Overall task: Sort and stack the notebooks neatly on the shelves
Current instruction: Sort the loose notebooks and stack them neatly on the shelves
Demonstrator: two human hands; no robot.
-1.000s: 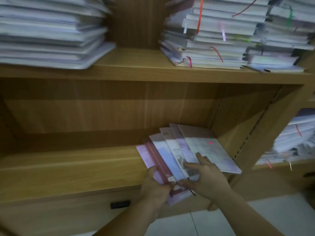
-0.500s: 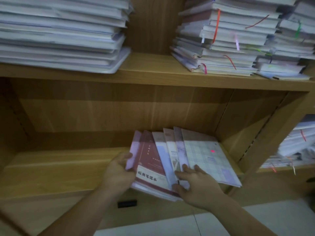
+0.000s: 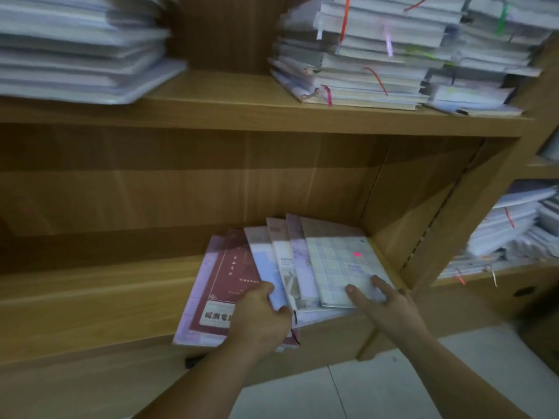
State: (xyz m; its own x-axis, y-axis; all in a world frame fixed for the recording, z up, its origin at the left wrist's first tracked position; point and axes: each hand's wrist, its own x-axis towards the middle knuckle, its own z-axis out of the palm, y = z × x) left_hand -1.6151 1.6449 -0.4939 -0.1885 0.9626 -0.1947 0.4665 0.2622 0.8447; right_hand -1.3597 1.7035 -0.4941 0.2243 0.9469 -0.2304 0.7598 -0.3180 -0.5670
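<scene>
Notebooks (image 3: 272,267) fan across the lower shelf (image 3: 90,297), left hand (image 3: 260,316) gripping their edge, right hand (image 3: 393,303) flat on the checked one (image 3: 338,261).

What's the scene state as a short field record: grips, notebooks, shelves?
left grip: palm down on the dark red notebook, fingers bent; hold unclear
right grip: straight fingers press on the checked notebook
fanned notebooks: about six, overlapping, front edges past the shelf lip
lower shelf: carries the fan at its right end
upper shelf: left stack and right stacks, uneven
status: fan not yet squared into a stack
</scene>
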